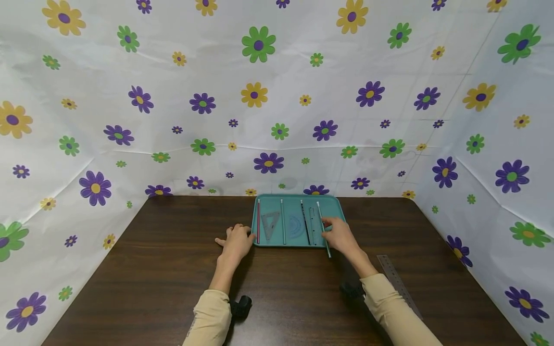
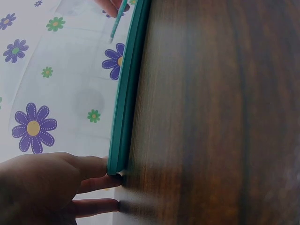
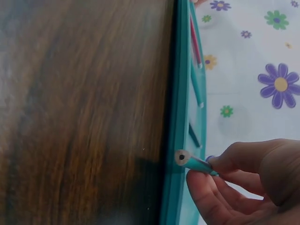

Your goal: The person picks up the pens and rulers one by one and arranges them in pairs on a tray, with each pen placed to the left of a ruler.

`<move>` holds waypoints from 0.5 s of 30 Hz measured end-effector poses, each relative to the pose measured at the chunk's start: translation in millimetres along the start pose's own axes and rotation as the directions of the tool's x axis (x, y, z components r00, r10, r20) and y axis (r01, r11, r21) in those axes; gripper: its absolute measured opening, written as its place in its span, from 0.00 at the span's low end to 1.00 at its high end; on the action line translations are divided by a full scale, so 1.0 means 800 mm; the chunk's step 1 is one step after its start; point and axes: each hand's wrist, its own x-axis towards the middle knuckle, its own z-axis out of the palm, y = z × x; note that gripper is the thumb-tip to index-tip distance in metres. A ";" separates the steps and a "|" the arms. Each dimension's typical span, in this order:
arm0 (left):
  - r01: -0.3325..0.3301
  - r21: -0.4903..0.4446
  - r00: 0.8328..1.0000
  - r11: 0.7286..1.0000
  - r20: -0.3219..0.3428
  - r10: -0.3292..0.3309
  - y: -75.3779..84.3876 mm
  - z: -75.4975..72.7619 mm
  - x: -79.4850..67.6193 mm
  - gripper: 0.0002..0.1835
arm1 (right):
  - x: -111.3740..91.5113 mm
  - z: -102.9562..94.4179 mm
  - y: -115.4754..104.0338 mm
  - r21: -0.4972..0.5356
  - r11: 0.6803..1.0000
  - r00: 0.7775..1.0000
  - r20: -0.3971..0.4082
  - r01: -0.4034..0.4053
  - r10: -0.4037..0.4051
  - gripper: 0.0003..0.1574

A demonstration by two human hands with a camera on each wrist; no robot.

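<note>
A teal tray (image 1: 331, 206) lies at the back of the table. My right hand (image 1: 339, 235) pinches a light teal pencil (image 3: 196, 164) between thumb and fingers over the tray's right part; the pencil's near end sticks out past the front rim. My left hand (image 1: 235, 242) touches the tray's left front corner with fairly straight fingers. In the tray, from left to right, lie a red pencil (image 1: 258, 222), a clear set square (image 1: 265, 224), another teal pencil (image 1: 283, 223), a clear protractor (image 1: 295, 227), a black patterned pencil (image 1: 305, 222) and a clear narrow ruler (image 1: 313, 227).
A metal-looking ruler (image 1: 396, 278) lies on the dark wooden table (image 1: 173, 269), beside my right forearm. Behind the table and along its sides hangs a white flower-print sheet (image 1: 294, 96). Black wrist cameras (image 1: 241, 307) sit at my cuffs.
</note>
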 end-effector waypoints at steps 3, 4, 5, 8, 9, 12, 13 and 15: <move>-0.001 0.002 1.000 1.000 0.000 0.001 -0.001 0.000 0.000 0.20 | 0.004 0.000 0.002 -0.015 1.000 1.000 -0.002 -0.016 0.016 0.32; -0.001 0.004 1.000 1.000 0.001 0.001 -0.001 0.000 0.000 0.20 | 0.004 0.001 0.002 -0.016 1.000 1.000 -0.003 -0.022 0.022 0.31; 0.000 0.006 1.000 1.000 0.002 0.000 0.000 0.000 0.000 0.20 | 0.006 0.001 0.003 -0.019 0.999 1.000 -0.006 -0.028 0.028 0.30; 0.000 0.005 1.000 1.000 0.005 0.000 0.000 0.000 0.000 0.20 | 0.009 0.001 0.005 -0.004 0.999 0.999 -0.004 -0.042 0.042 0.29; 0.000 0.005 1.000 1.000 0.005 0.000 0.000 0.000 0.000 0.20 | 0.011 0.000 0.006 0.006 0.999 0.999 0.001 -0.039 0.039 0.28; 0.000 0.002 1.000 1.000 0.003 0.000 0.000 -0.001 0.000 0.20 | 0.014 0.000 0.007 0.035 0.999 0.999 0.018 -0.030 0.029 0.26; -0.001 0.003 1.000 1.000 0.002 0.001 0.000 -0.001 0.000 0.20 | 0.014 0.000 0.008 0.043 0.999 0.999 0.025 -0.030 0.029 0.25; -0.002 0.003 1.000 1.000 0.001 0.002 0.000 -0.001 -0.001 0.20 | 0.016 0.000 0.008 0.055 0.998 0.999 0.040 -0.034 0.032 0.24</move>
